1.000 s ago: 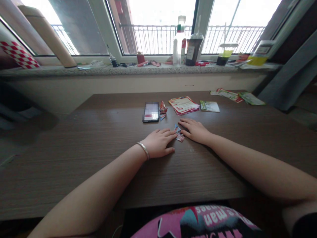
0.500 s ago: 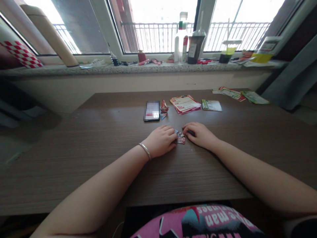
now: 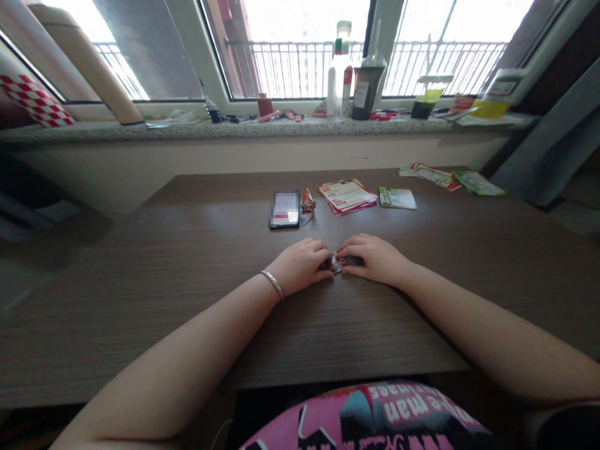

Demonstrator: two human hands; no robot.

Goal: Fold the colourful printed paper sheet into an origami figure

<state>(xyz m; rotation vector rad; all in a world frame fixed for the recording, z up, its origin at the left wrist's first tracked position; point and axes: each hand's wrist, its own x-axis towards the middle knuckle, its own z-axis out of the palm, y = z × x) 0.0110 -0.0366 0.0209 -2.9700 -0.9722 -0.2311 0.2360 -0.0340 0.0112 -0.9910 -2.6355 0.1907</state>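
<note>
A small piece of colourful printed paper [image 3: 335,264] lies on the brown table, mostly covered by my fingers. My left hand [image 3: 304,265], with a silver bangle at the wrist, grips its left side. From the right, my right hand [image 3: 372,259] holds the other side between thumb and fingers. The fingertips of both hands almost meet over the paper. Just beyond them are a phone [image 3: 284,209] with a blurred screen and a crumpled, folded piece of printed paper [image 3: 307,206].
A stack of printed cards [image 3: 347,196] and a small green-and-white packet [image 3: 397,198] lie at the table's back. Green and red papers [image 3: 435,176] rest at the far right. Bottles [image 3: 341,81], drink cups [image 3: 368,90] and small items line the granite windowsill [image 3: 281,127].
My right hand has moved left and taken hold of the paper's right side. More of the paper is now covered. The view has shifted slightly.
</note>
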